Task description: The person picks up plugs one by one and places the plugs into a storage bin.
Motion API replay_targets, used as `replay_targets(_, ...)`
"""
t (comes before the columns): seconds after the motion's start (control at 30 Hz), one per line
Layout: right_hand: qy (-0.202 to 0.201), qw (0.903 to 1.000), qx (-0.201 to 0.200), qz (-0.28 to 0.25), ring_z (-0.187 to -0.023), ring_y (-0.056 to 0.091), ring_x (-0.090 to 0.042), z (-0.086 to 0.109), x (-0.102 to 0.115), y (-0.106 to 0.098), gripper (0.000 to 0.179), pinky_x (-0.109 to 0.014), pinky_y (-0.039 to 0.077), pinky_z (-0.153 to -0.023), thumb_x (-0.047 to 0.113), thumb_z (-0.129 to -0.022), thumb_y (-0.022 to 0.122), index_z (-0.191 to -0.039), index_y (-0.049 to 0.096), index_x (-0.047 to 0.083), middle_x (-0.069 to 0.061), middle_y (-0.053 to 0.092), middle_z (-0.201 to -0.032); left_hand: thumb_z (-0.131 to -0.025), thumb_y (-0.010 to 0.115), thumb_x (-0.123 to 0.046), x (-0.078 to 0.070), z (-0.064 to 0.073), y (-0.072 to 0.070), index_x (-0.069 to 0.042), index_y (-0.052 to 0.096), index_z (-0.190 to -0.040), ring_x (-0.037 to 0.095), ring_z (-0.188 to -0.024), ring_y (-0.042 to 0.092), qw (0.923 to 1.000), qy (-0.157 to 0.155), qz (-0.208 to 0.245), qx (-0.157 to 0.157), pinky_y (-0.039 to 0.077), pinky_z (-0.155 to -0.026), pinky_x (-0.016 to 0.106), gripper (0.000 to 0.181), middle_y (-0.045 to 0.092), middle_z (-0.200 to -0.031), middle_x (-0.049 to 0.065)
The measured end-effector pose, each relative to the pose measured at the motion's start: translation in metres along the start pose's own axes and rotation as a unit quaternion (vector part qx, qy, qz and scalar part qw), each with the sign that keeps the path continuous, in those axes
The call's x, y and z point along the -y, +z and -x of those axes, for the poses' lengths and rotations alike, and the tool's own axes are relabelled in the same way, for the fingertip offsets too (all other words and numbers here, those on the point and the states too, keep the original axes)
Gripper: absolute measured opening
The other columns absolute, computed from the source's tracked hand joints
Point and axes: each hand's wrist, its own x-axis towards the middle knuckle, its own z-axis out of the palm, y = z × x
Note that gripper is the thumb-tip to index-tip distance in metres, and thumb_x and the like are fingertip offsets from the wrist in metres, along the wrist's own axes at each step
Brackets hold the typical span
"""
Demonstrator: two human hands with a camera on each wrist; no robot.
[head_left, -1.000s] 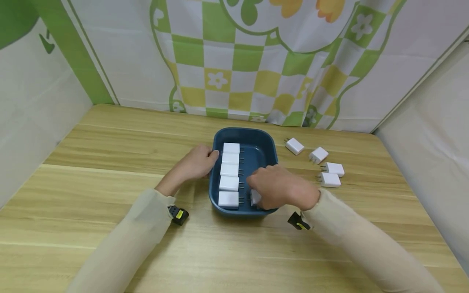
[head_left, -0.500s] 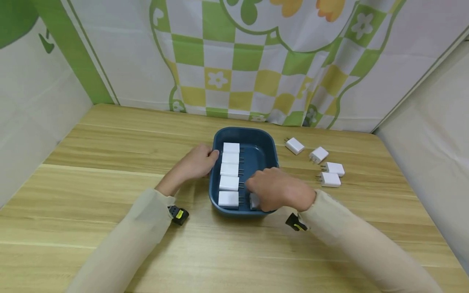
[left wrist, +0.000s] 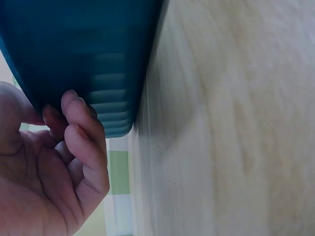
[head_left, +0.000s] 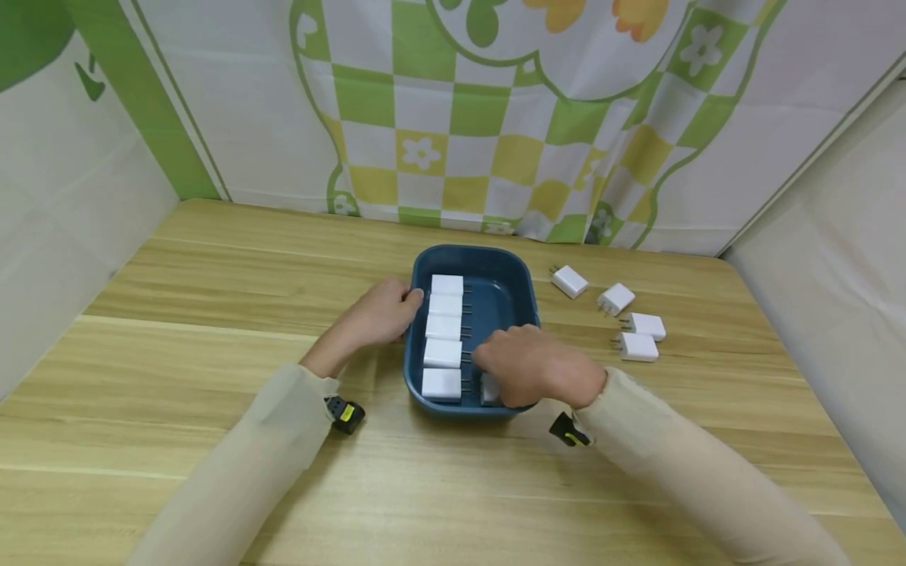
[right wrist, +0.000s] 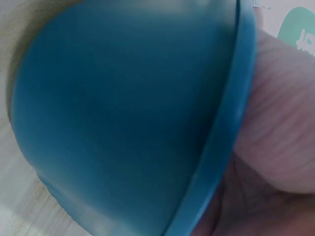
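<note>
A dark blue bin (head_left: 508,270) stands on the table with a column of white plug chargers (head_left: 443,354) along its left side, prongs facing right. My left hand (head_left: 388,310) pinches the bin's left rim, thumb on top; the left wrist view shows the fingers (left wrist: 84,147) curled against the outer wall. Inside the near right corner, my right hand (head_left: 534,365) holds another white charger (head_left: 489,391), mostly hidden under the fingers. In the right wrist view the bin's outer wall (right wrist: 123,108) hides the fingertips, and only part of the right hand (right wrist: 280,118) shows past the rim.
Several loose chargers lie on the wooden table (head_left: 453,503) right of the bin, a pair of them side by side (head_left: 639,347) and one farther back (head_left: 569,281). A checked curtain (head_left: 481,118) hangs behind the table's back edge.
My right hand has shifted slightly left inside the bin with the charger, nearer the column. The left hand stays on the rim.
</note>
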Motion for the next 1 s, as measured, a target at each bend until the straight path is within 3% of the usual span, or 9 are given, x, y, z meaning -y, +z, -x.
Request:
replay_targets(0.23,0.001,0.9998,-0.009,-0.019,-0.074,0.057,-0.016,0.001,-0.001,0.0,0.022,-0.033,0.048,-0.065,0.012,-0.087,0.079,-0.106,0.07,0.015,0.005,0.063,-0.088,-0.109,0.036,-0.021,-0.001,0.0,0.0,-0.005,0.055,-0.075,0.018,-0.052,0.048,1.0,0.002,0.0,-0.001,0.039,-0.051,0.029,0.042,0.05,-0.061,0.004)
replay_targets(0.5,-0.01,0.9986,-0.039,-0.036,-0.08,0.06,-0.013,0.007,-0.006,0.0,0.035,-0.034,0.054,-0.073,0.031,-0.082,0.087,-0.11,0.072,0.014,0.003,0.068,-0.099,-0.109,0.037,-0.02,0.0,0.0,0.0,-0.004,0.055,-0.074,0.018,-0.051,0.048,1.0,0.003,0.003,0.0,0.039,-0.05,0.029,0.043,0.05,-0.06,0.004)
replay_targets(1.0,-0.009,0.9946,-0.082,-0.064,-0.079,0.058,-0.012,0.018,-0.01,0.003,0.044,-0.03,0.051,-0.069,0.033,-0.082,0.087,-0.117,0.071,0.013,0.0,0.069,-0.105,-0.109,0.037,-0.021,0.001,0.0,0.0,-0.005,0.055,-0.073,0.017,-0.051,0.048,1.0,0.007,-0.005,-0.003,0.038,-0.051,0.029,0.044,0.051,-0.059,0.004)
